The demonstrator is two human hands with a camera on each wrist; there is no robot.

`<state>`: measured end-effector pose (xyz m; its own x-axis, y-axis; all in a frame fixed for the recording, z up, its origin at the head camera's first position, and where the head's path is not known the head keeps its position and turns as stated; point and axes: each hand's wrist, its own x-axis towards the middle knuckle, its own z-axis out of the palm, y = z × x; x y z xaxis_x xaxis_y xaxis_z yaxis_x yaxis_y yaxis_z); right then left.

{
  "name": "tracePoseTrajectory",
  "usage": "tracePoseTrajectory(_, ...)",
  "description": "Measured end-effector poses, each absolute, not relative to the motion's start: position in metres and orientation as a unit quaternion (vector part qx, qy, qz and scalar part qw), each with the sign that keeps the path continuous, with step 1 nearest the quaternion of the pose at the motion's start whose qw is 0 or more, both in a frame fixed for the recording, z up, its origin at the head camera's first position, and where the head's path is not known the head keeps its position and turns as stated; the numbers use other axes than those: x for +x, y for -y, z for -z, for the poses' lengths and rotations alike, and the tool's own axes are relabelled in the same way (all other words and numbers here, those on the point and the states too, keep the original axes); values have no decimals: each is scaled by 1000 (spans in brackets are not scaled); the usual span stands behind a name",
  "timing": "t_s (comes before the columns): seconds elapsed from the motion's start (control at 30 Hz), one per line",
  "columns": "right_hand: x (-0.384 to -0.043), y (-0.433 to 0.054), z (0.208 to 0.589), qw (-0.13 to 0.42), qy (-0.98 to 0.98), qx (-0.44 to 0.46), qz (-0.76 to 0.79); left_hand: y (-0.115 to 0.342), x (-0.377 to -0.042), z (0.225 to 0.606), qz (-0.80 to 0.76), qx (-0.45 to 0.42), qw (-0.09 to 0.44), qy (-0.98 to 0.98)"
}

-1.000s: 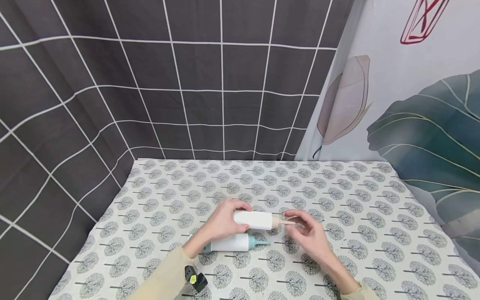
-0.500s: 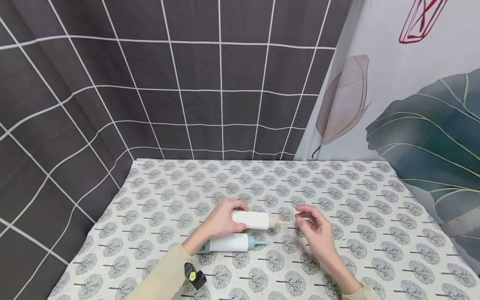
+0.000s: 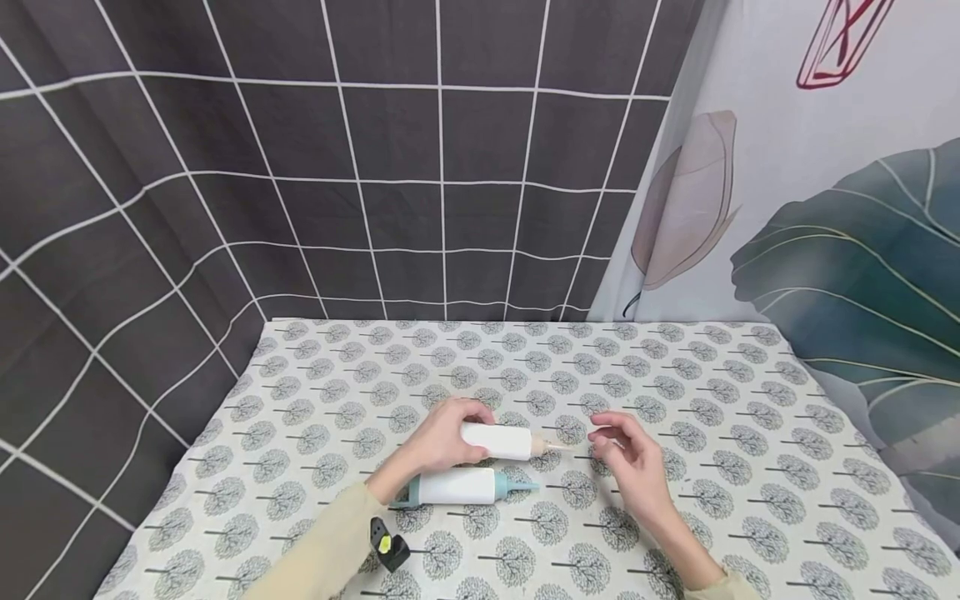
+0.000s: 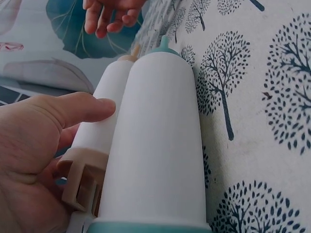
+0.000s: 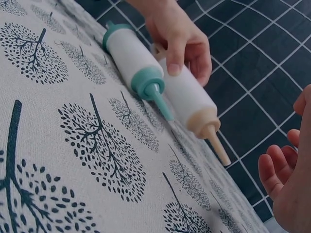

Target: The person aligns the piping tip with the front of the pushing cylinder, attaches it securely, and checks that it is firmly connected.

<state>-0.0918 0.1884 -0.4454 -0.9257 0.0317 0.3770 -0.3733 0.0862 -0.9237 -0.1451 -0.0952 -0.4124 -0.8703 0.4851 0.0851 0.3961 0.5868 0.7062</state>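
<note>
My left hand (image 3: 444, 435) grips a white squeeze bottle with a beige nozzle cap (image 3: 497, 440) by its rear half, thumb on the near side. In the left wrist view, a beige slotted piece (image 4: 87, 174) shows at this bottle's base. Just nearer to me, a second white squeeze bottle with teal ends (image 3: 457, 486) lies on the tablecloth, parallel to the first, its teal nozzle pointing right. My right hand (image 3: 632, 462) hovers right of the beige nozzle (image 5: 217, 144), apart from it, its fingers loosely bent with nothing held.
A cloth with tree prints (image 3: 525, 375) covers the table. Behind it hangs a dark curtain with white grid lines (image 3: 390, 133), and a leaf-print curtain (image 3: 750, 167) hangs at the right. A small black device (image 3: 388, 544) sits at my left wrist.
My right hand has drawn back to the right, away from the beige nozzle. The left hand with the beige-capped bottle has shifted slightly left. The teal-ended bottle stays in place.
</note>
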Motion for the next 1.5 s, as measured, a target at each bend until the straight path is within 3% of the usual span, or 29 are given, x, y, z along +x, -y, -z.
tracePoseTrajectory(0.7,-90,-187,448,164,715,133,-667,100,-152,424,-367,251,80,-892)
tracePoseTrajectory(1.5,-92,-187,448,156,712,124,-673,100,-150,422,-338,255,44,-905)
